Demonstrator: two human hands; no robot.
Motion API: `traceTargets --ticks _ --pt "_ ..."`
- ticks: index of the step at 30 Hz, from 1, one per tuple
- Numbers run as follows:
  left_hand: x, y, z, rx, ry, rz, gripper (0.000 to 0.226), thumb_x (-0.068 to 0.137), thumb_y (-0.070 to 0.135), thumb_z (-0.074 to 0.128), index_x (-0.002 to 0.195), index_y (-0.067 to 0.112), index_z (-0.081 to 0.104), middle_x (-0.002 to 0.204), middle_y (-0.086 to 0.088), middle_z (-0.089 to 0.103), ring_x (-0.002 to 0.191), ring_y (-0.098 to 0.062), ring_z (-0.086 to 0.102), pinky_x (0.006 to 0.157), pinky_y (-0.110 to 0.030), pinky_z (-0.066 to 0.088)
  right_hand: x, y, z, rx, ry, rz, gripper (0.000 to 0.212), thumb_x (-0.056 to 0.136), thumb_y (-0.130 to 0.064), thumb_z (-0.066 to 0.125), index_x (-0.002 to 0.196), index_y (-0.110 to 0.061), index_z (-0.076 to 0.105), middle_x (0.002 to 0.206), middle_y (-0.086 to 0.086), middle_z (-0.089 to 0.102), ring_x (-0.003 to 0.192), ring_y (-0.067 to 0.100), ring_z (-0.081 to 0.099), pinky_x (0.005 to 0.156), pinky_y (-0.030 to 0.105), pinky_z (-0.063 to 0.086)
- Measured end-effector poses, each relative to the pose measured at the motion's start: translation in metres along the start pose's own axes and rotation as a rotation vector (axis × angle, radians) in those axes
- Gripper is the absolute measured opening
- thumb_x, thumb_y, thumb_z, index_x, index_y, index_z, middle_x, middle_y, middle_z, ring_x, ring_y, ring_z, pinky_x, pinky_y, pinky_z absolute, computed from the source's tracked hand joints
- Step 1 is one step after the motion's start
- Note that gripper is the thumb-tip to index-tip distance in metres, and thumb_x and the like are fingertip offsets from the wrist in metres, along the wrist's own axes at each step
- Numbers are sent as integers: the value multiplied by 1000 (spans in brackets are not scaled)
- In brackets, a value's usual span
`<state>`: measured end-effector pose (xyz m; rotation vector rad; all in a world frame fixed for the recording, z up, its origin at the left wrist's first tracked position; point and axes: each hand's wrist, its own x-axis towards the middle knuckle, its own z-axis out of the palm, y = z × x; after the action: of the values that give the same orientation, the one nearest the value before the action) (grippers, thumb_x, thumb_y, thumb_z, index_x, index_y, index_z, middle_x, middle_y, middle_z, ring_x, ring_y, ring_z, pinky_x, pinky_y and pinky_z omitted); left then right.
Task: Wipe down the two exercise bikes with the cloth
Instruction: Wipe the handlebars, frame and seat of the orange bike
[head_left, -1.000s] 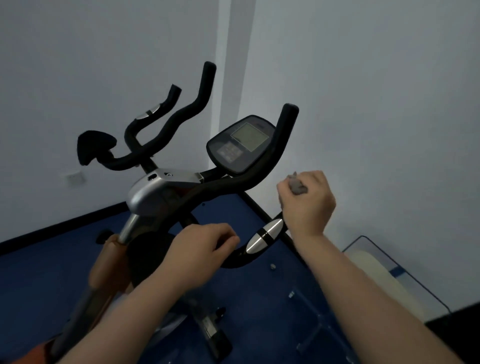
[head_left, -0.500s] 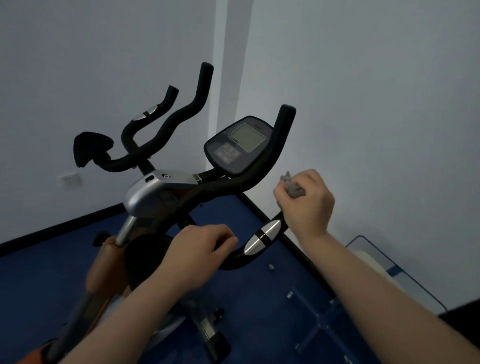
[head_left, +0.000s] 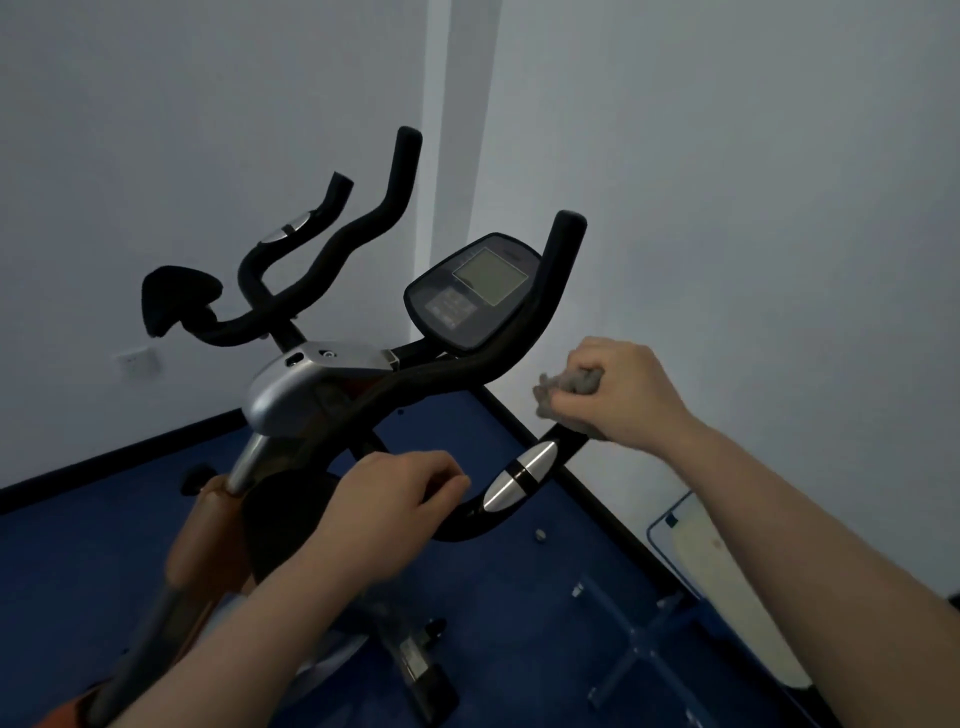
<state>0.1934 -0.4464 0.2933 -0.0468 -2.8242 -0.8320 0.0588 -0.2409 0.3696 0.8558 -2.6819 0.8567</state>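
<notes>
Right hand (head_left: 618, 395), right of centre, has its fingers curled tight round the grey cloth (head_left: 563, 387), a wad of it poking out toward the left. That hand sits on the near bar (head_left: 519, 358) at its lower right end, just above the silver sensor (head_left: 519, 475). Left hand (head_left: 389, 506), lower centre, is wrapped round the same bar's lower loop, fingers curled over it, apparently steadying the bike (head_left: 311, 384).

Progress? Early, by the look of it. The cloth is working one grip end only; whether the rest of this bar is done, the frame cannot say. The console (head_left: 470, 291) at centre, the silver housing and everything lower down look like jobs ahead.

Second bike (head_left: 291, 286) stands behind, upper left of the frame, handlebars and saddle showing, well apart from both hands. I judge that one untouched for now, so most of the task remains.
</notes>
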Motion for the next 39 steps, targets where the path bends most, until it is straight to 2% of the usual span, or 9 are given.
traceTargets --ticks 3,5,10,13,20,26,29,33,39 --pt "0 1 0 3 -9 -23 29 92 53 40 93 37 64 79 18 65 76 -2 59 64 -20 40 9 4 -20 435 -295 255 27 78 -18 76 76 5 62 54 9 51 44 20 44 39 24 35" --pt "-1 2 -1 -5 -4 -33 27 93 52 42 93 36 65 78 17 66 75 -1 59 64 -21 42 -1 -3 -4 624 -95 416 28 79 -21 75 77 4 63 61 13 61 52 26 53 40 29 39" --pt "-1 4 -3 -38 9 -53 23 95 47 46 90 34 64 76 15 65 73 0 58 62 -20 42 -27 -16 45 -362 580 -100 15 86 -24 71 79 -11 69 86 1 65 88 25 60 95 44 46" --pt "-2 8 -5 -118 59 -85 18 96 38 51 87 30 64 75 11 63 71 -3 58 66 -28 47 -26 -19 48 -506 351 -425 22 90 -31 67 79 -12 70 81 0 67 83 21 63 116 44 26" --pt "-33 -14 -17 -190 496 -123 19 93 28 52 83 26 67 78 14 63 78 -1 55 74 -21 44 -83 -51 77 -149 248 -226 34 99 -34 43 80 -17 65 80 -6 66 82 9 53 99 39 43" --pt "-48 -41 -9 -174 648 -285 13 92 24 57 86 34 60 91 18 58 92 -3 52 89 -28 37 -85 -57 68 -272 -173 -305 52 103 -40 18 112 -25 68 115 -12 65 113 6 55 119 42 15" --pt "-47 -45 -6 -253 682 -355 8 91 29 57 90 37 58 94 21 52 94 6 46 84 -12 33 -82 -49 56 -449 -96 -250 48 100 -36 28 109 -18 71 104 -3 68 103 20 61 111 55 28" --pt "-47 -47 -3 -265 687 -363 5 91 30 59 90 35 58 93 20 49 93 5 44 79 -9 33 -83 -96 107 -665 -206 -172 53 102 -36 20 122 -13 63 91 1 70 85 22 64 93 38 43" --pt "-48 -46 -3 -316 673 -374 3 91 33 57 88 32 59 92 19 47 92 1 47 75 -13 37 -61 -89 102 -784 -497 -320 41 105 -42 19 132 -19 38 104 1 64 83 21 62 57 32 21"
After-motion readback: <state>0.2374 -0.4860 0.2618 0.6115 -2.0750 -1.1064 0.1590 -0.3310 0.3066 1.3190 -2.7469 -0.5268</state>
